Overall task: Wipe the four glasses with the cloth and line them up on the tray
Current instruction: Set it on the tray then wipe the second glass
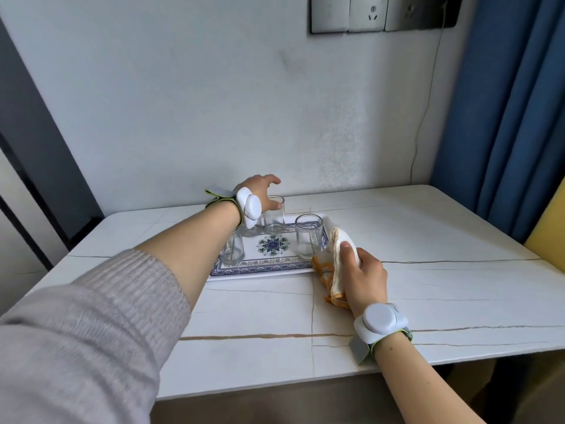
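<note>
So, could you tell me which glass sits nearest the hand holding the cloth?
The glass at the tray's right end, standing apart just beside the cloth in the right hand; the others cluster by the left hand.

Tray [244, 265] white, blue floral border; cloth [337, 270] white, orange edging; glasses [308, 240] clear; curtain [504, 117] blue

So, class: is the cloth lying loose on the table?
No, the right hand grips the cloth beside the tray.
</note>
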